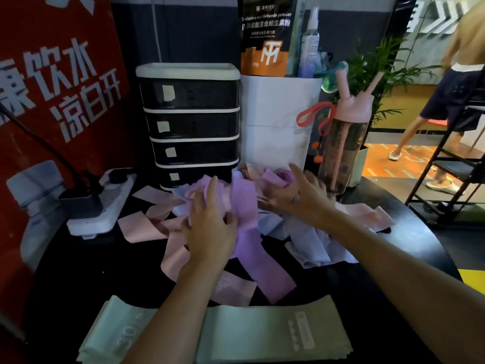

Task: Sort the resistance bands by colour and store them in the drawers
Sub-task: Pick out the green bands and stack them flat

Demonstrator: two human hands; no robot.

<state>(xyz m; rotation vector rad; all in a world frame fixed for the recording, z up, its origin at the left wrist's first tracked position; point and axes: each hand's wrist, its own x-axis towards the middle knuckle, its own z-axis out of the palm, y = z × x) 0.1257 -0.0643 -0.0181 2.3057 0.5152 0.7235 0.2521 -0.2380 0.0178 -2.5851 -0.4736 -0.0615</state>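
A tangled heap of resistance bands lies on the black table (409,232): pink bands (141,227), purple bands (246,206) and pale blue bands (307,240). A flat stack of green bands (262,337) sits at the near edge, partly under my left forearm. My left hand (210,229) pinches a purple band in the heap's middle. My right hand (299,195) rests with spread fingers on the bands at the back of the heap. A black drawer unit (191,124) with several closed drawers and small paper labels stands behind the heap.
A white power strip (102,206) with plugs lies at the left. A white box (278,122) holding a pouch and spray bottle stands right of the drawers, beside a pink water bottle (346,143). A red banner stands left; a person walks at far right.
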